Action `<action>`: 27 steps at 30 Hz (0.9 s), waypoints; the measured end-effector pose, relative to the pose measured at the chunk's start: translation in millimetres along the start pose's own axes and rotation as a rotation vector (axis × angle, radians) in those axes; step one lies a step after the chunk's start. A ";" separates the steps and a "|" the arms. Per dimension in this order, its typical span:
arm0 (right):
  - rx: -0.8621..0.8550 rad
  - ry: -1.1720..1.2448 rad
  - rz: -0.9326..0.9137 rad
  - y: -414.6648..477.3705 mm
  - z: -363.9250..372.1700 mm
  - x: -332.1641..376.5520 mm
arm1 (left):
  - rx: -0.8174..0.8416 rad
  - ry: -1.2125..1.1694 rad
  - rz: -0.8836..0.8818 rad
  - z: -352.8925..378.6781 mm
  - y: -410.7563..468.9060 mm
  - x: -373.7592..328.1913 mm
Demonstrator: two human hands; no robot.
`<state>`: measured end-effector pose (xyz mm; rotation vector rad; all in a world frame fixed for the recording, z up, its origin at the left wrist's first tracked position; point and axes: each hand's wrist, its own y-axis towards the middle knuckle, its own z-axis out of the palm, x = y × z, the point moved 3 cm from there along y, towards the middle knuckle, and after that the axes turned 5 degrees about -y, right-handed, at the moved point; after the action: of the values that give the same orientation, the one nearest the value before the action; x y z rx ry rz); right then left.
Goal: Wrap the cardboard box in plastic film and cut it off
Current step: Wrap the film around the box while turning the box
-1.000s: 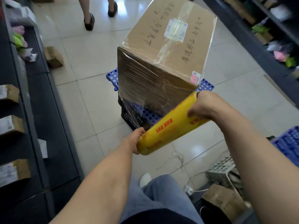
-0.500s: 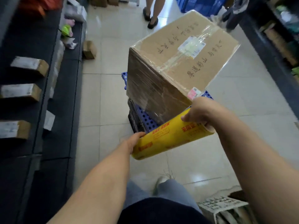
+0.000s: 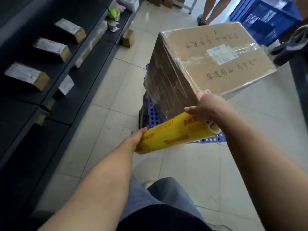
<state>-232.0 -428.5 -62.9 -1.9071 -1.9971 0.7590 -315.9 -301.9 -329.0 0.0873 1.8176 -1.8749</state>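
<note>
The cardboard box [image 3: 215, 64] stands on the blue crate [image 3: 208, 140], its near side filmed; my left hand [image 3: 138, 136] and right hand [image 3: 209, 108] each grip one end of the yellow film roll [image 3: 176, 135] below it, which I should carry level and taut round the corner.

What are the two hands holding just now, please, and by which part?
Both hold the yellow roll of plastic film. The left hand grips its left end, and the right hand grips its right end.
</note>
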 end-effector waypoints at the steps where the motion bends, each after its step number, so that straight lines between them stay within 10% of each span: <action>1: -0.001 0.021 0.000 -1.4 0.8 -1.0 | 0.013 -0.013 -0.014 4.5 0.3 6.7; 27: -0.342 -0.165 -0.485 -12.7 18.7 -80.8 | -0.131 -0.570 0.029 117.9 -1.2 115.3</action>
<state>-245.4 -511.3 -58.8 -1.4372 -2.6894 0.4763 -379.6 -450.4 -362.1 -0.4232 1.5169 -1.5449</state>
